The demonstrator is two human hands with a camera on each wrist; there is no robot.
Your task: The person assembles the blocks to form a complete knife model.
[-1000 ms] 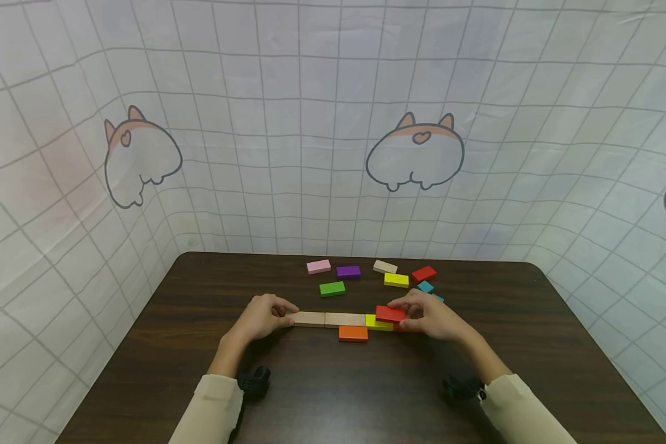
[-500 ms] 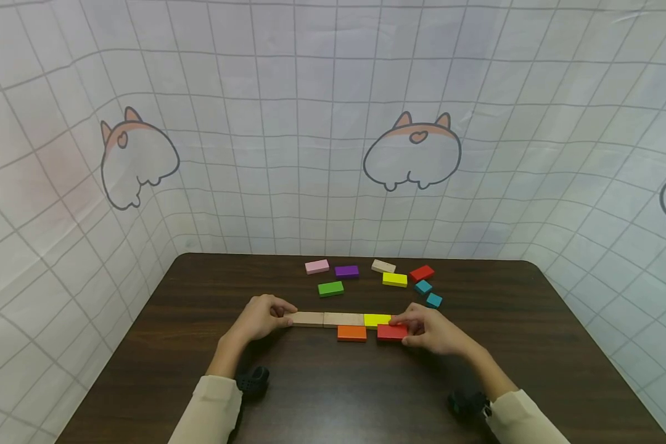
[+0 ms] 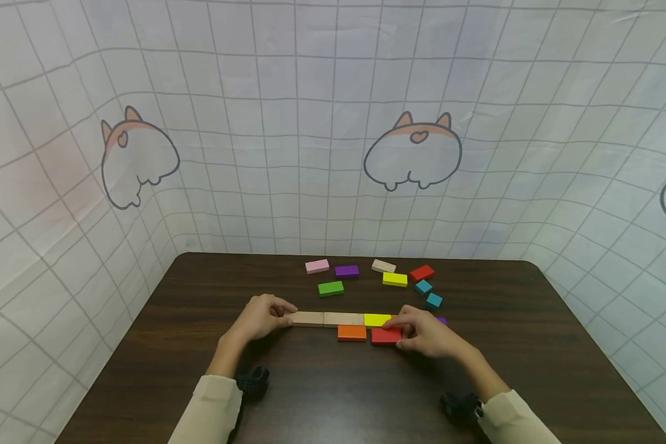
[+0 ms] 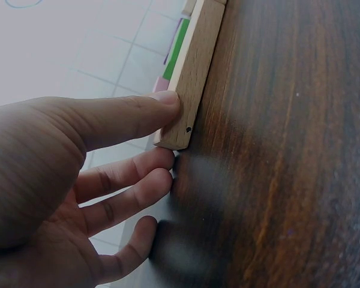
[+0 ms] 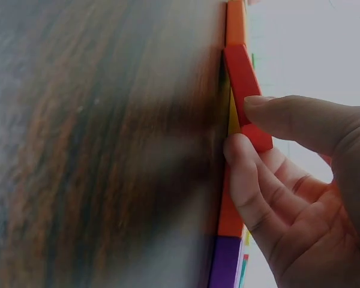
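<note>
A row of blocks lies across the table: two plain wooden blocks [image 3: 344, 319], a yellow block [image 3: 375, 320], an orange block [image 5: 230, 210] and a purple block [image 5: 225, 261] at the right end. My left hand [image 3: 262, 317] pinches the left end of the leftmost wooden block [image 4: 195, 78], thumb on its near side. Between thumb and fingers, my right hand [image 3: 430, 333] holds a red block [image 3: 385, 336] in front of the yellow one. In the right wrist view that red block tilts, its far end close to another orange block [image 3: 352, 333] in front of the row.
Behind the row lie loose blocks: pink [image 3: 317, 266], purple [image 3: 346, 271], green [image 3: 330, 288], wooden [image 3: 383, 266], yellow [image 3: 394, 279], red [image 3: 422, 273] and two small blue ones [image 3: 423, 287]. A white gridded curtain [image 3: 311, 154] hangs behind the dark table [image 3: 333, 394].
My right hand has brought the red block from over the row down to its front side, then slightly left towards the front orange block. The left hand stays in place.
</note>
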